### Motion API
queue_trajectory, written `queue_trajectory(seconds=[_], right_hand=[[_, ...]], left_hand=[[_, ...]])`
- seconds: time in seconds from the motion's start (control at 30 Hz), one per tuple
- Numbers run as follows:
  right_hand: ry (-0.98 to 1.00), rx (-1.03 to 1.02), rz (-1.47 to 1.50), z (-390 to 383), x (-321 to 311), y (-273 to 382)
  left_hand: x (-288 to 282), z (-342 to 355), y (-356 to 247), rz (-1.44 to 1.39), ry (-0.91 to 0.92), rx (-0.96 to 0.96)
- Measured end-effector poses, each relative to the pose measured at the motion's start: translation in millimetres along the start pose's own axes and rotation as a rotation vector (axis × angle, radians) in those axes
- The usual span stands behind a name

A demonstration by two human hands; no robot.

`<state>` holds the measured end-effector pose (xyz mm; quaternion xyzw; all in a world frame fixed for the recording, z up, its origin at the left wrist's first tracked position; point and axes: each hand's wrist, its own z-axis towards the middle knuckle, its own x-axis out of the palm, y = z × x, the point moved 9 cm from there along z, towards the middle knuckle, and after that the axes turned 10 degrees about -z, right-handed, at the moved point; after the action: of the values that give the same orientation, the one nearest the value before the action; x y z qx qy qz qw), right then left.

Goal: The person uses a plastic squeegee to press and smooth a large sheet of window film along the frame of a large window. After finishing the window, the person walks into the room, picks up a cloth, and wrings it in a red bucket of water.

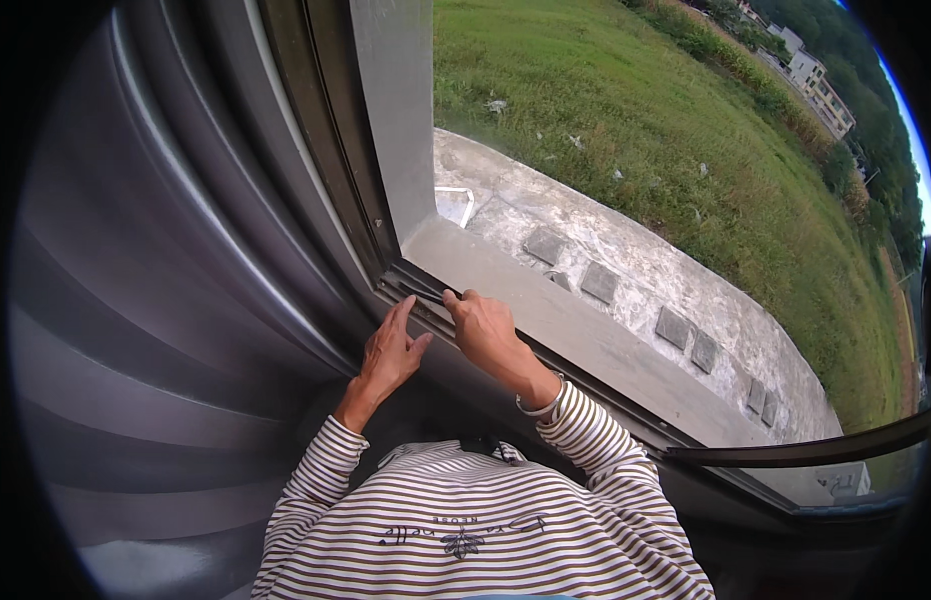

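Note:
I stand at an open window, in a striped long-sleeved shirt. My left hand [391, 350] lies flat with fingers together against the dark lower window track [426, 300], near the frame's corner. My right hand [483, 328] rests right beside it, fingers curled over the edge of the same track. Neither hand holds a loose object. Just beyond the track runs the grey concrete sill [546, 310].
A dark vertical window frame [326, 130] rises at the left, with grey ribbed wall panels [156, 280] beside it. A curved dark frame bar [816, 445] crosses the lower right. Outside lie a concrete roof slab with several square tiles [676, 325], grass and distant buildings.

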<state>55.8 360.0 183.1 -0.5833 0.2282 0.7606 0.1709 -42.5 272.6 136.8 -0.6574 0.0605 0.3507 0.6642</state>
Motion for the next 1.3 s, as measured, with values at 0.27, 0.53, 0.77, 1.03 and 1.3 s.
queue_trajectory(seconds=[0.27,0.53,0.77,1.03,1.3], right_hand=[[0.029,0.066,-0.033,18,-33,-20],[0.153,-0.042,-0.137,12,-21,-5],[0.055,-0.026,-0.126,33,-26,9],[0.125,-0.042,-0.243,-3,-37,5],[0.053,-0.022,-0.154,-17,-8,4]], left_hand=[[-22,1,5,-0.130,-0.152,0.007],[-17,36,32,0.145,-0.119,-0.016],[4,34,9,0.060,-0.002,-0.016],[-16,30,10,-0.048,-0.154,0.051],[-6,35,14,0.206,-0.105,0.067]])
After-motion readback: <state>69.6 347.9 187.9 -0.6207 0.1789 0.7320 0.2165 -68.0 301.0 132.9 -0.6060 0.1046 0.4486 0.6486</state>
